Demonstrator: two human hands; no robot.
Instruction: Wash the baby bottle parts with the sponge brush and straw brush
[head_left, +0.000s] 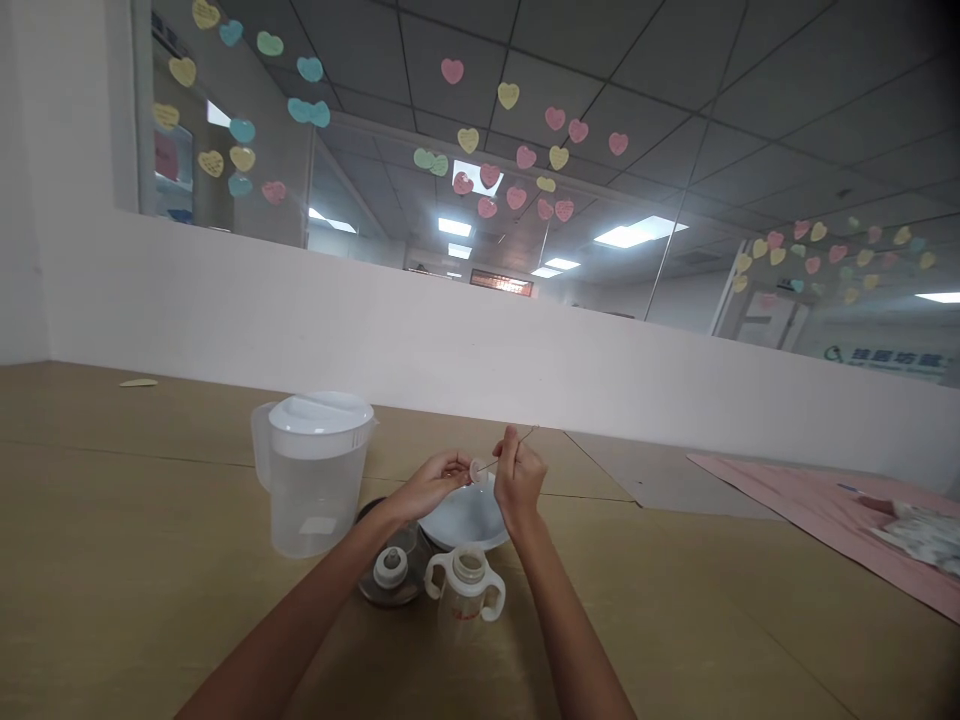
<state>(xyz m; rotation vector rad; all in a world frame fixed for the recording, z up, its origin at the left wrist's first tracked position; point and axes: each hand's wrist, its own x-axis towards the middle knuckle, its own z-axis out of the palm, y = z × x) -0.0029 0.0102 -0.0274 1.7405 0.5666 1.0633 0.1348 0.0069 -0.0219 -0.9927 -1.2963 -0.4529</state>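
Observation:
My left hand (439,480) pinches a small, round whitish part (478,471) at its fingertips. My right hand (519,478) is closed on a thin wire-like stick (489,465); one end reaches the round part and the other sticks out above my fist. I cannot tell whether the stick goes through the part. Both hands are over a white bowl (469,520). Closer to me, a two-handled baby bottle (466,588) stands upright with its mouth uncovered. Left of it, a white ring cap with a nipple (390,567) rests on a dark round dish (409,590).
A large translucent pitcher with a white lid (319,475) stands to the left of the bowl. Far right, a pink cloth (795,490) lies on the brown table (150,590), with a patterned fabric (922,535) on it. A white wall (420,340) with a window rises behind the table.

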